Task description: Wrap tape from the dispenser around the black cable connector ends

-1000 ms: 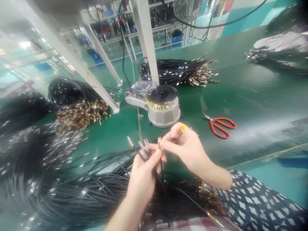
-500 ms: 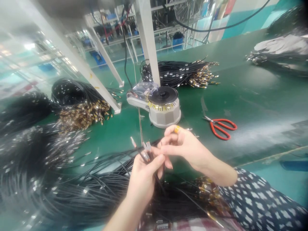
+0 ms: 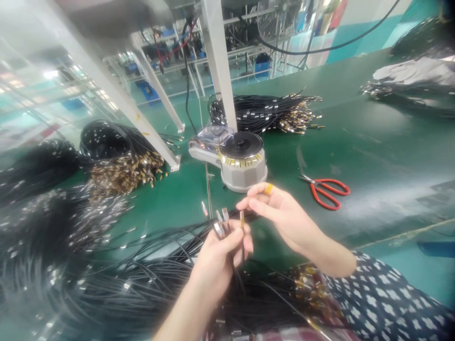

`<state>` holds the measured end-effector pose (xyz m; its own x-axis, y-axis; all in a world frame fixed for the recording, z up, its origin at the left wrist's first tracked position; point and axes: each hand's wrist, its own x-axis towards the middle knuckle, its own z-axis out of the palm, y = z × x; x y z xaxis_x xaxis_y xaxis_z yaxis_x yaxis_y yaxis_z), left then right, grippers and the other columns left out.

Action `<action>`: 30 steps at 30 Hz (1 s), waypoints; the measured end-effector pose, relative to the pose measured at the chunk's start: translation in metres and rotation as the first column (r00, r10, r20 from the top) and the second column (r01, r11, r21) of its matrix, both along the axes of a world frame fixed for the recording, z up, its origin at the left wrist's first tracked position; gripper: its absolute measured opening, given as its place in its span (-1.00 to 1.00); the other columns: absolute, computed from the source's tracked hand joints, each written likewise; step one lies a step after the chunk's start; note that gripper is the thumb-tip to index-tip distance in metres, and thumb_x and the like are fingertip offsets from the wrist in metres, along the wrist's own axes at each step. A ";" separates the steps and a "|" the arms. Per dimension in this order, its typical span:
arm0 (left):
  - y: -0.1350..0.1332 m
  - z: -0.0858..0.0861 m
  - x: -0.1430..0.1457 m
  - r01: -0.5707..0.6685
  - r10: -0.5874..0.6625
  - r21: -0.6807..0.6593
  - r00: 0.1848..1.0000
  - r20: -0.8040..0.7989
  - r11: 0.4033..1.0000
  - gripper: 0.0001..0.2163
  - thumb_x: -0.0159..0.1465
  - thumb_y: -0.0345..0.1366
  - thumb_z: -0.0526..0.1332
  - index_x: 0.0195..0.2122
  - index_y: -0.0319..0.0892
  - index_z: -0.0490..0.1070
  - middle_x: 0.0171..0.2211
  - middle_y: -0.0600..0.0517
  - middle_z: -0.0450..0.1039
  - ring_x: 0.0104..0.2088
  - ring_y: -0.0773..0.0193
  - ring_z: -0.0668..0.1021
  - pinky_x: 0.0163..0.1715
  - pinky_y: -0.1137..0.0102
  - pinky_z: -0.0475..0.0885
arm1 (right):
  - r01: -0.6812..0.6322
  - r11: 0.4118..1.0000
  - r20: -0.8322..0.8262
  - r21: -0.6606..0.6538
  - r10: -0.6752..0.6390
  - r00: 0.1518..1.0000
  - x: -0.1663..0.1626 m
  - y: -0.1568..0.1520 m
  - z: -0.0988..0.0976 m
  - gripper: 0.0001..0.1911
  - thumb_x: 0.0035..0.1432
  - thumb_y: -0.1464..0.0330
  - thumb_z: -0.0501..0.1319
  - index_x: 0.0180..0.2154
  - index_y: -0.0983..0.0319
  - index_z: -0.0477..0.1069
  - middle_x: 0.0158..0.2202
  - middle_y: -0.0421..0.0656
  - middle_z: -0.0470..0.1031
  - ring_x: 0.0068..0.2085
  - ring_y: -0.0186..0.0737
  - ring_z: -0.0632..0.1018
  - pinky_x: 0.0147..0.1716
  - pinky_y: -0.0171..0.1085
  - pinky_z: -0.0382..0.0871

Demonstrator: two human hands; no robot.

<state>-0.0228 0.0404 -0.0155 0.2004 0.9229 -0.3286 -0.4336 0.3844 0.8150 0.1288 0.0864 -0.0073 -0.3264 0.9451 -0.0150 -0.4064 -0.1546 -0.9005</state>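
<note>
My left hand [image 3: 222, 253] is closed around several black cables, their ends sticking up above the fist. Some of these cable ends [image 3: 219, 229] have silvery or clear tips. One cable end with yellow tape [image 3: 242, 219] stands at the right, by my left fingertips. Just above it is my right hand [image 3: 272, 203], its fingers loosely bent and parted, with nothing visible in them. A piece of yellow tape [image 3: 268, 189] sticks to a right finger. Beyond the hands stands a round tape dispenser [image 3: 243, 173] with short yellow strips around its rim.
Red-handled scissors [image 3: 329, 193] lie on the green table [image 3: 373, 156] to the right. Black cable bundles lie at the back [image 3: 263, 111], at the left [image 3: 124, 166] and under my hands [image 3: 152, 274]. White metal posts [image 3: 218, 61] rise from the table.
My right hand has moved off the cables, slightly up and right, uncovering the yellow-taped end. My left hand still grips the bunch. The view has shifted slightly.
</note>
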 end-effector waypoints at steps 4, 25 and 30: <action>-0.001 0.004 0.005 -0.055 0.060 0.064 0.996 -0.070 0.996 -0.74 0.13 -0.26 0.35 -0.20 -0.28 0.46 -0.42 -0.01 0.52 -0.68 0.54 0.28 -0.62 0.50 0.09 | 0.126 0.953 0.240 0.275 -0.195 0.951 0.009 -0.003 0.017 -0.94 0.19 0.38 0.24 -0.25 0.18 0.42 -0.16 -0.17 0.56 -0.11 -0.24 0.54 -0.10 -0.23 0.38; -0.006 0.009 0.000 -0.172 0.226 0.229 0.946 -0.233 0.958 -0.85 0.20 -0.30 0.29 -0.25 -0.24 0.44 -0.64 0.14 0.40 -0.72 0.42 0.41 -0.67 0.51 0.28 | -0.461 0.884 0.777 0.076 0.237 0.583 0.018 0.000 0.030 -0.88 0.14 0.47 0.11 -0.28 0.23 0.38 -0.41 -0.19 0.61 -0.38 -0.28 0.59 -0.37 -0.34 0.38; -0.005 0.013 0.006 -0.075 0.178 0.254 0.895 -0.408 0.964 -0.80 0.17 -0.32 0.31 -0.18 -0.24 0.47 -0.63 0.16 0.38 -0.70 0.40 0.44 -0.58 0.45 0.37 | -0.631 0.775 0.905 0.039 0.240 0.350 0.018 -0.004 0.042 -0.81 -0.01 0.54 0.12 -0.42 0.22 0.49 -0.46 -0.22 0.61 -0.41 -0.26 0.57 -0.42 -0.36 0.30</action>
<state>-0.0165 0.0356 -0.0029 -0.0344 0.9902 -0.1357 -0.0597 0.1335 0.9892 0.1465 0.0822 0.0344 -0.7004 0.6627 -0.2650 0.5784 0.3095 -0.7547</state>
